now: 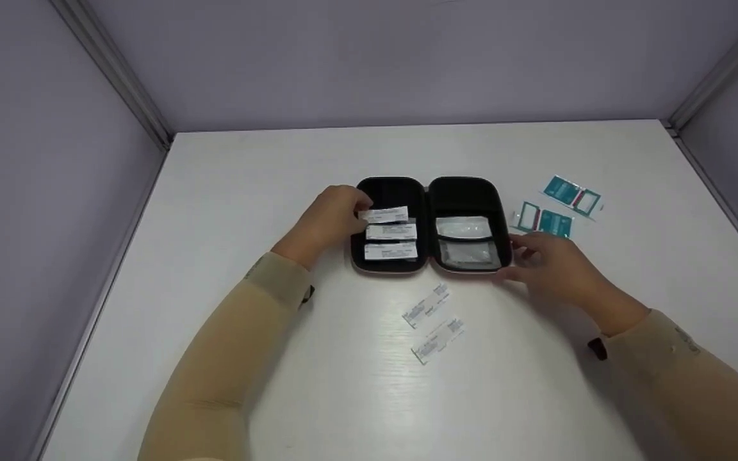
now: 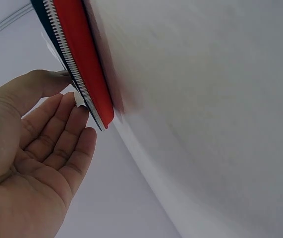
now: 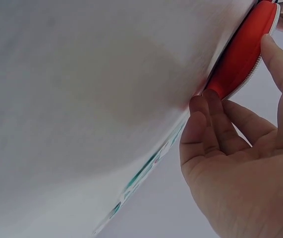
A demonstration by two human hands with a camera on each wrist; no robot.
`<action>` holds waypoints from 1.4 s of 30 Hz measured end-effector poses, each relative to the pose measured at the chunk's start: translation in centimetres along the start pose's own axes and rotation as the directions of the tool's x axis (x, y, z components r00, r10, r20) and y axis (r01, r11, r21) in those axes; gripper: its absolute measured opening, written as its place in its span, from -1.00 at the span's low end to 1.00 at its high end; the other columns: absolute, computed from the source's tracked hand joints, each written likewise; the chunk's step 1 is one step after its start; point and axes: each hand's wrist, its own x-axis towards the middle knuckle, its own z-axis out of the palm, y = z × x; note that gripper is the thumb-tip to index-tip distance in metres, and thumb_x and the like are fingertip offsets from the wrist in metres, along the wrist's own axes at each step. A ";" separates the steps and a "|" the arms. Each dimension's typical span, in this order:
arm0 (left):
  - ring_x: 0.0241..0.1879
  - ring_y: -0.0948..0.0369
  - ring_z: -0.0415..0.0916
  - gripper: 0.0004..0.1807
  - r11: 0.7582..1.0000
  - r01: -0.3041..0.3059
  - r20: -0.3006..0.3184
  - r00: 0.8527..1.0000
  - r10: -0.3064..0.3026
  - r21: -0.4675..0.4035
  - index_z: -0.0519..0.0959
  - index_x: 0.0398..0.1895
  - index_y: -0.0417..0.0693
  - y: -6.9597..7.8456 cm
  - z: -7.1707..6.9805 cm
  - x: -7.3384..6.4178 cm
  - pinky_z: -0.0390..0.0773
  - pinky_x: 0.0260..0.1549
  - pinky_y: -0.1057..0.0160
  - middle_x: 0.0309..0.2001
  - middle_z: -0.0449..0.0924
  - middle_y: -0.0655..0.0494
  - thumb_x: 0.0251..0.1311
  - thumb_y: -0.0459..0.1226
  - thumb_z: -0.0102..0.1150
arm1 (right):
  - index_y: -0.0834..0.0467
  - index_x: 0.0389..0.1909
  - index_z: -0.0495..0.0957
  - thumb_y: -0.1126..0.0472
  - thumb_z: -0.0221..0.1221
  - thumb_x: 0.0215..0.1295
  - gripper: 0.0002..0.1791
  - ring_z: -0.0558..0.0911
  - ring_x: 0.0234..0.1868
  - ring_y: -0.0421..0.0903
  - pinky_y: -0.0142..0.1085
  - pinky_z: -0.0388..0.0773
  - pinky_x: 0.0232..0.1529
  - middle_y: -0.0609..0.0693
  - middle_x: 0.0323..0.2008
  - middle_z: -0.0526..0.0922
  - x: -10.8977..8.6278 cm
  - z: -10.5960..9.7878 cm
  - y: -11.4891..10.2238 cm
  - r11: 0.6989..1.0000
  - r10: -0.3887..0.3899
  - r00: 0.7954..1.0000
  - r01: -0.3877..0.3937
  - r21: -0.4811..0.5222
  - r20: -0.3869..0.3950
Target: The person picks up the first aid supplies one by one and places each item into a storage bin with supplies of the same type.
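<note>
A zip case (image 1: 465, 194) lies spread out on the table, black inside, with a red shell (image 3: 245, 52) outside. At its left half, my left hand (image 1: 334, 214) pinches the left end of a small white printed packet (image 1: 387, 215) between thumb and fingers. Below that packet, two similar packets (image 1: 391, 250) sit in the same half. My right hand (image 1: 551, 266) grips the case's right edge, thumb near the lower corner and fingers along the side. In the right half, a white packet (image 1: 464, 227) and a clear packet (image 1: 469, 255) are tucked in the pockets.
Two loose white printed strips (image 1: 437, 340) lie on the white table (image 1: 343, 378) in front of the case. Two teal-and-white packets (image 1: 573, 196) are at the right, beyond my right hand. Grey panels (image 1: 375, 64) stand around the table's back and sides.
</note>
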 end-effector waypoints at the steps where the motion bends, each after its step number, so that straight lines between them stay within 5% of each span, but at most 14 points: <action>1: 0.38 0.03 0.65 -0.54 1.000 -0.001 0.000 1.000 0.001 0.002 0.68 0.46 -0.18 0.1 0.0 0.1 0.63 0.49 0.00 0.38 0.74 -0.08 0.55 -0.35 0.36 | 0.11 0.69 0.46 -0.21 0.59 0.35 0.00 0.60 0.40 0.22 0.24 0.62 0.46 0.19 0.37 0.70 -0.1 0.0 -0.1 1.000 0.000 1.000 0.000 0.001 0.000; 14: 0.41 0.04 0.63 -0.49 1.000 -0.014 -0.010 1.000 0.014 0.011 0.65 0.49 -0.20 0.3 -0.1 0.8 0.59 0.53 0.02 0.41 0.72 -0.07 0.53 -0.34 0.41 | 0.09 0.69 0.46 -0.20 0.60 0.35 0.00 0.62 0.39 0.22 0.21 0.64 0.44 0.19 0.38 0.70 -0.1 0.1 -0.6 1.000 -0.004 1.000 0.004 0.005 -0.005; 23: 0.50 0.05 0.60 -0.46 1.000 -0.017 -0.027 1.000 0.016 -0.008 0.61 0.54 -0.15 0.8 -0.7 -0.1 0.53 0.60 0.07 0.46 0.69 -0.03 0.56 -0.30 0.41 | 0.15 0.66 0.48 -0.17 0.60 0.35 -0.02 0.63 0.35 0.20 0.16 0.65 0.38 0.19 0.32 0.73 0.1 -0.1 -0.6 0.999 -0.052 0.999 0.052 -0.007 -0.012; 32: 0.54 0.05 0.57 -0.45 0.999 -0.023 -0.027 0.999 0.022 -0.039 0.62 0.54 -0.13 1.5 -0.9 -1.2 0.51 0.63 0.04 0.49 0.67 -0.01 0.56 -0.26 0.41 | 0.14 0.69 0.45 -0.28 0.58 0.33 0.05 0.61 0.37 0.21 0.20 0.64 0.40 0.20 0.34 0.71 0.4 0.0 -0.4 1.000 -0.021 1.000 0.021 -0.010 -0.001; 42: 0.46 0.02 0.62 -0.46 0.994 -0.108 -0.035 0.994 0.107 -0.027 0.64 0.52 -0.13 2.2 -0.9 -2.7 0.62 0.50 0.03 0.47 0.68 -0.04 0.54 -0.26 0.43 | 0.09 0.69 0.46 -0.24 0.57 0.37 -0.01 0.60 0.40 0.21 0.19 0.64 0.42 0.18 0.40 0.69 0.7 -0.3 -0.6 1.000 -0.015 1.000 0.015 0.005 0.010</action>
